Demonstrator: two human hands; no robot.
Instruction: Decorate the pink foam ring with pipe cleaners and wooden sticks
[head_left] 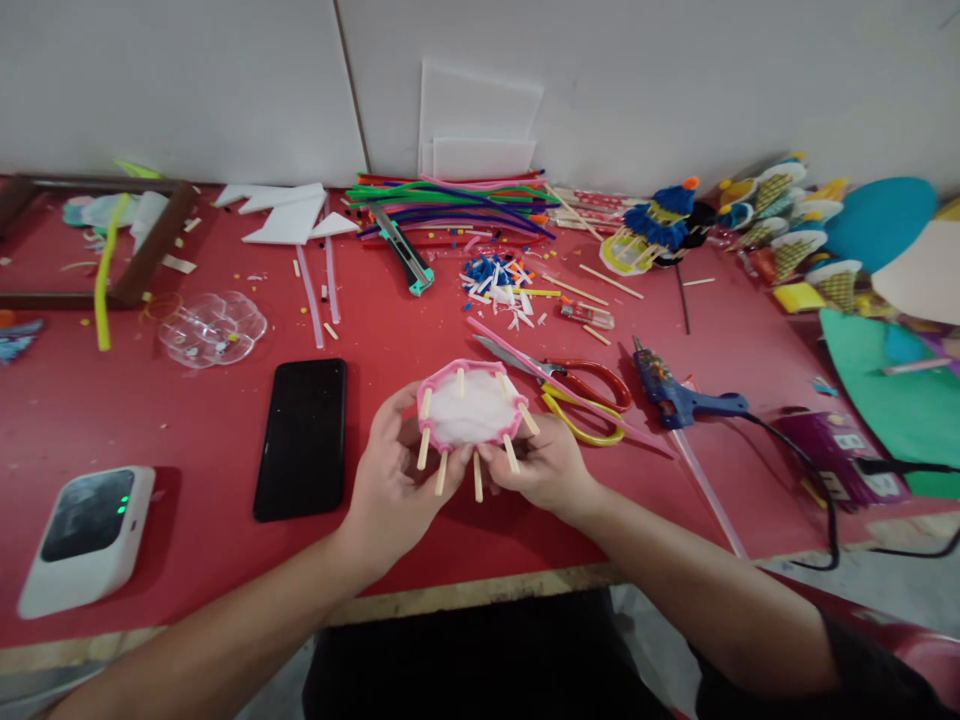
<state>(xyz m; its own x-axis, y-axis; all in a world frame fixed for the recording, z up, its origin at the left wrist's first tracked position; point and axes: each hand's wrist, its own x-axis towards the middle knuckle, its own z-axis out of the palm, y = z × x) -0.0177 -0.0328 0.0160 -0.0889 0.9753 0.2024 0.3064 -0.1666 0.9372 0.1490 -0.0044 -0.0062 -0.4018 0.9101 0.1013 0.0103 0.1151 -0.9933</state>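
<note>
Both my hands hold a small craft piece (pixel 471 408): a white foam disc with a pink rim and several short wooden sticks poking out round its edge. My left hand (pixel 394 480) grips it from the left and below, fingers curled round the rim. My right hand (pixel 546 468) pinches its lower right edge near one stick. The piece is raised just above the red table (pixel 195 440), near the front edge.
A black phone (pixel 302 437) lies left of my hands and a white device (pixel 86 537) with a green light further left. Scissors (pixel 581 395), a blue glue gun (pixel 679 397) with its cord, a utility knife (pixel 405 252), pipe cleaners (pixel 450 205), foam scraps and paper crafts (pixel 787 230) fill the back and right.
</note>
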